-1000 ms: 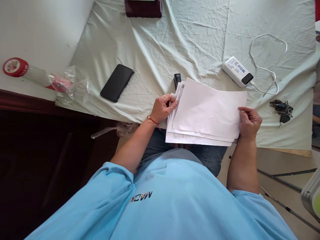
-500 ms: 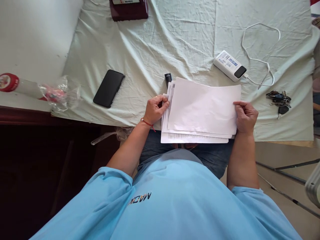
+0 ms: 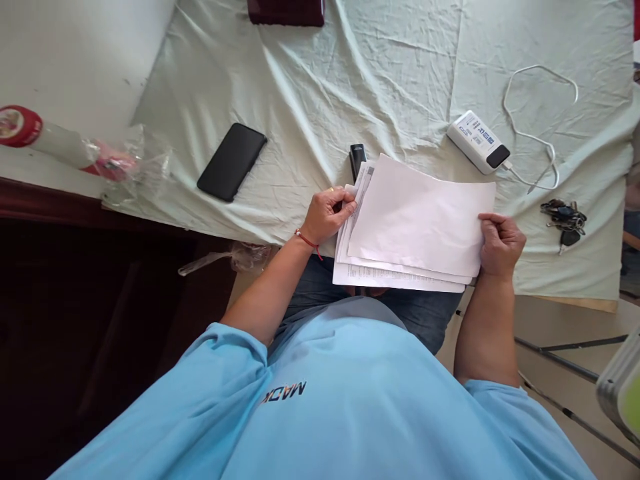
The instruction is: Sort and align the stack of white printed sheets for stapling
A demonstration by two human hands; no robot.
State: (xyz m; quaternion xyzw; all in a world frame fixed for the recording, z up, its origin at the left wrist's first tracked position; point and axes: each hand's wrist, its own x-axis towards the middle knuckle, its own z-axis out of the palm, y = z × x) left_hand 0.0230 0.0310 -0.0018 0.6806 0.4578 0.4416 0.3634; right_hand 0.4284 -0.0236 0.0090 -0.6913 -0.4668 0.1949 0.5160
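A loose stack of paper sheets [image 3: 425, 223] is held over the table's near edge, above my lap. Its top sheet is blank, while printed lines show along the margins of the sheets below. My left hand [image 3: 327, 215] pinches the left side of the stack between thumb and fingers. On the right side, my right hand [image 3: 503, 243] is closed on the sheets' edge, thumb and forefinger at the top sheet. Just behind the stack lies a small black object [image 3: 357, 157], partly covered by the paper; it may be a stapler, but I cannot tell.
On the pale tablecloth [image 3: 390, 73] lie a black phone [image 3: 233, 162] at left, a white power bank [image 3: 479, 142] with a white cable [image 3: 545, 142], and keys [image 3: 565, 220] at right. A dark red box [image 3: 287, 12] stands at the back. A red-capped plastic-wrapped item [image 3: 65, 143] is far left.
The view has turned slightly, shifting the table things within the picture. Both hands keep their hold on the paper stack, which looks otherwise unchanged.
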